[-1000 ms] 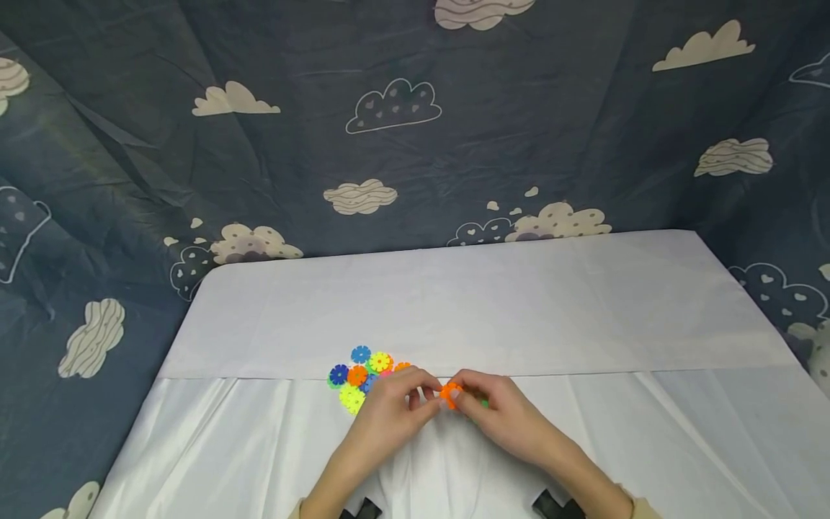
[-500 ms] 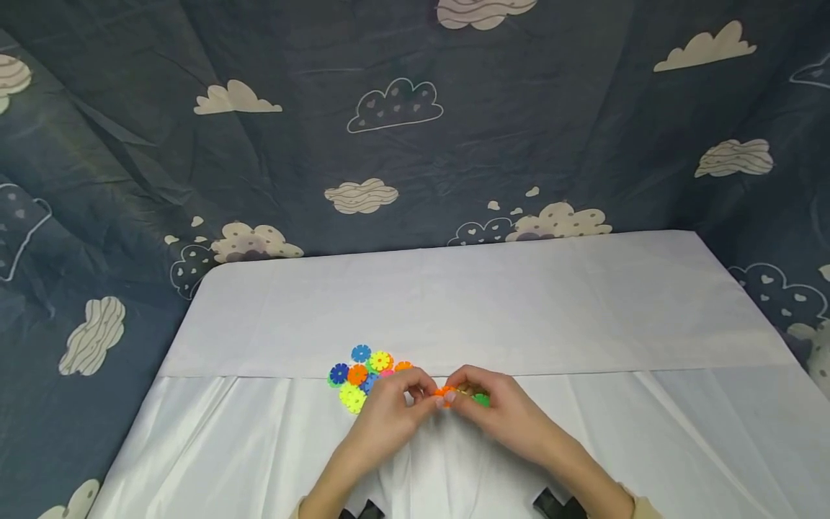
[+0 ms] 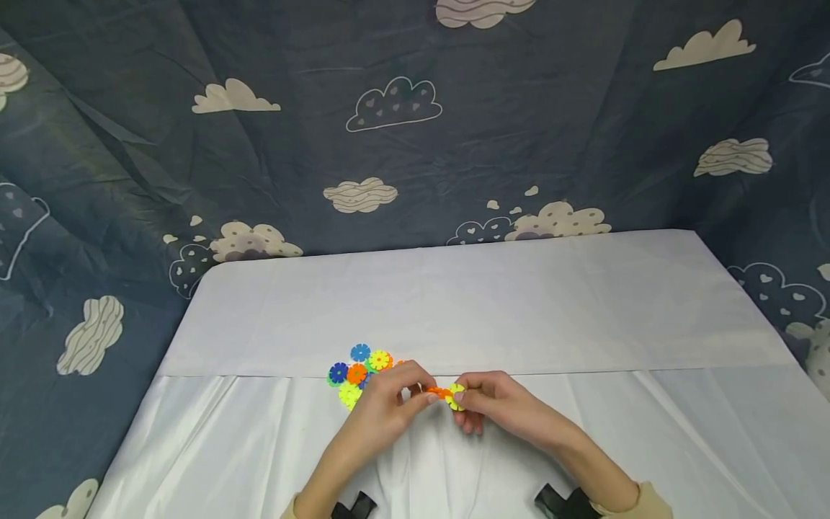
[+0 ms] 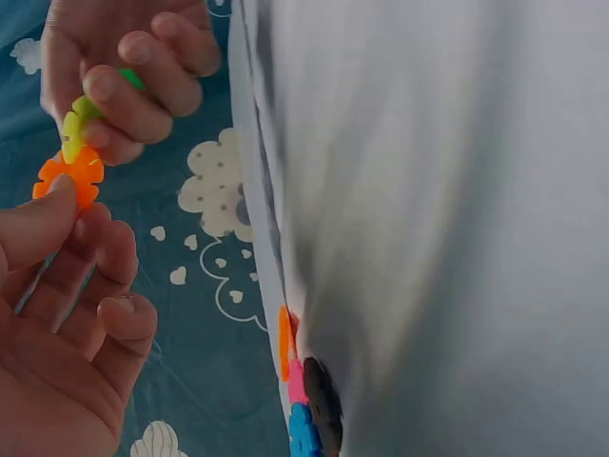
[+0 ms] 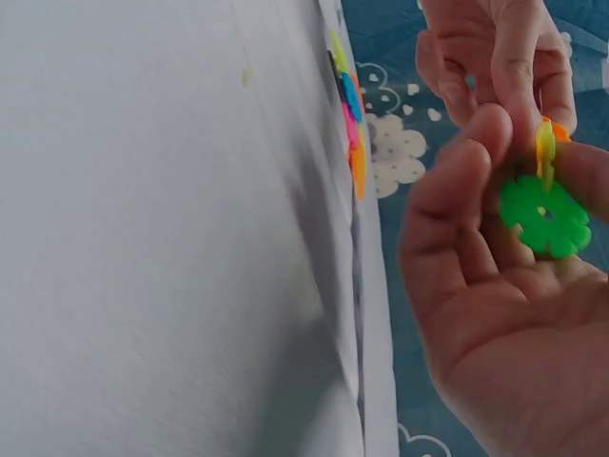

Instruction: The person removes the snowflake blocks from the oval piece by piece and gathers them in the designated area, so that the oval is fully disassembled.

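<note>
My left hand pinches an orange snowflake disc between thumb and fingers. A yellow disc is slotted edgewise to the orange one, and my right hand pinches it with thumb and forefinger. On the yellow disc's other side hangs a green disc, in front of the right palm in the right wrist view. The green one is hidden in the head view. Both hands are close together near the table's front, to the right of a pile of loose discs.
Loose discs lie left of the hands on the white cloth, among them a dark blue disc, a light blue disc and a yellow-green disc. My left hand hides part of this pile. A cloud-patterned dark curtain hangs behind.
The right fingers have shifted their hold onto the yellow disc, which now shows in the head view. The orange disc has turned from face-on to nearly edge-on, staying in the left fingertips.
</note>
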Demonstrator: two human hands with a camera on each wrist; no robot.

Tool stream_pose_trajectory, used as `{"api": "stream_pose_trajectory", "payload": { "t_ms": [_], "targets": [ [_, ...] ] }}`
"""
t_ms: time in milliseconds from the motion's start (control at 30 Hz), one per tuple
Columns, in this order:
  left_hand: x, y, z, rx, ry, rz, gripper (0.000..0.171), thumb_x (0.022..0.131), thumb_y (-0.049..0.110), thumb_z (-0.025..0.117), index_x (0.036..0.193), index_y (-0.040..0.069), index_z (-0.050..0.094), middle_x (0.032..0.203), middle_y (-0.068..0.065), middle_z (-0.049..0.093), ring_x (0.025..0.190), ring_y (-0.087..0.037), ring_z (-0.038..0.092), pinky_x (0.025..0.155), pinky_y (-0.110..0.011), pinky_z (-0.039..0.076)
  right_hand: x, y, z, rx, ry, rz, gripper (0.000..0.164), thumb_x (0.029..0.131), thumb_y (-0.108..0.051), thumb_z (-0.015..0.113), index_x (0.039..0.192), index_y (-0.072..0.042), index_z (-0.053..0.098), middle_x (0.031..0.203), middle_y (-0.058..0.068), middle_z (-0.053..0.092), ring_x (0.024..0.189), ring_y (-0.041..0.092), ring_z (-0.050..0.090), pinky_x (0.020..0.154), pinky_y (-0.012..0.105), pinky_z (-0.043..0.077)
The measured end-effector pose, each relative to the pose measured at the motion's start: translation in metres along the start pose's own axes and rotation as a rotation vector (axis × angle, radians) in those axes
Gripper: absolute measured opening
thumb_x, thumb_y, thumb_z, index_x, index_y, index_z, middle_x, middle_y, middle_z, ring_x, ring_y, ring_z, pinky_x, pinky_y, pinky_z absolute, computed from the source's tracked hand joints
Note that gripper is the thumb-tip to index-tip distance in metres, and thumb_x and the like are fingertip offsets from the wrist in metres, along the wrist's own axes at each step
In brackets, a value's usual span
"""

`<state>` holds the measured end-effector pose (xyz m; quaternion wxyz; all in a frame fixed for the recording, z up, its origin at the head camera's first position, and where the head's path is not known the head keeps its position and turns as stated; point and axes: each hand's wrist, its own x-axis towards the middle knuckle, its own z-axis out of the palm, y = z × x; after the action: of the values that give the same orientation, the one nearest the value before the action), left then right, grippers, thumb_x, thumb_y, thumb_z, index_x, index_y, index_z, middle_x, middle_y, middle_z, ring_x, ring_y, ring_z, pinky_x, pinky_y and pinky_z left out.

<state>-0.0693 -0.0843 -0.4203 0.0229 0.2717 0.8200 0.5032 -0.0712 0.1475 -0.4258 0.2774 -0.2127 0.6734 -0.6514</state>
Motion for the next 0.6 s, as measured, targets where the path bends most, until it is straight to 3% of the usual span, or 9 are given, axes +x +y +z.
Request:
{"api": "stream_pose_trajectory", "payload": {
  "t_ms": [133, 267, 467, 600],
  "targets": [
    [0.000, -0.003, 0.003, 0.082, 0.009, 0.120, 0.010, 0.088, 0.006, 0.073, 0.092, 0.016, 0.071, 0.087, 0.013, 0.063, 0.073, -0.006, 0.051, 0.060, -0.024, 0.045, 0.000, 0.002, 0.004, -0.034, 0.081, 0.002, 0.024, 0.099, -0.017, 0.058, 0.091, 0.005, 0.060, 0.074, 0.012, 0.060, 0.064, 0.021, 0.054, 0.060, 0.033, 0.050],
    [0.000, -0.004, 0.006, 0.172, 0.045, 0.178, 0.012, 0.084, 0.002, 0.076, 0.086, 0.013, 0.070, 0.083, 0.012, 0.061, 0.068, -0.004, 0.048, 0.059, -0.020, 0.042, 0.001, 0.002, 0.010, -0.098, 0.189, 0.012, 0.022, 0.097, -0.016, 0.061, 0.082, 0.000, 0.059, 0.063, 0.002, 0.052, 0.059, 0.014, 0.047, 0.058, 0.027, 0.043],
    [-0.002, -0.001, 0.003, 0.251, 0.057, 0.152, 0.016, 0.082, 0.002, 0.078, 0.083, 0.016, 0.070, 0.081, 0.016, 0.058, 0.065, -0.002, 0.046, 0.056, -0.017, 0.040, 0.002, 0.002, 0.016, -0.175, 0.304, 0.054, 0.023, 0.094, -0.017, 0.064, 0.075, -0.006, 0.057, 0.057, -0.003, 0.042, 0.051, 0.010, 0.037, 0.050, 0.020, 0.032],
    [-0.002, -0.002, -0.006, 0.322, 0.052, 0.062, 0.013, 0.085, 0.011, 0.078, 0.084, 0.020, 0.069, 0.078, 0.018, 0.052, 0.061, -0.002, 0.044, 0.053, -0.019, 0.039, 0.002, 0.000, 0.016, -0.179, 0.301, 0.059, 0.024, 0.096, -0.018, 0.063, 0.079, -0.001, 0.058, 0.058, 0.000, 0.045, 0.053, 0.012, 0.041, 0.052, 0.022, 0.036]
  ]
}}
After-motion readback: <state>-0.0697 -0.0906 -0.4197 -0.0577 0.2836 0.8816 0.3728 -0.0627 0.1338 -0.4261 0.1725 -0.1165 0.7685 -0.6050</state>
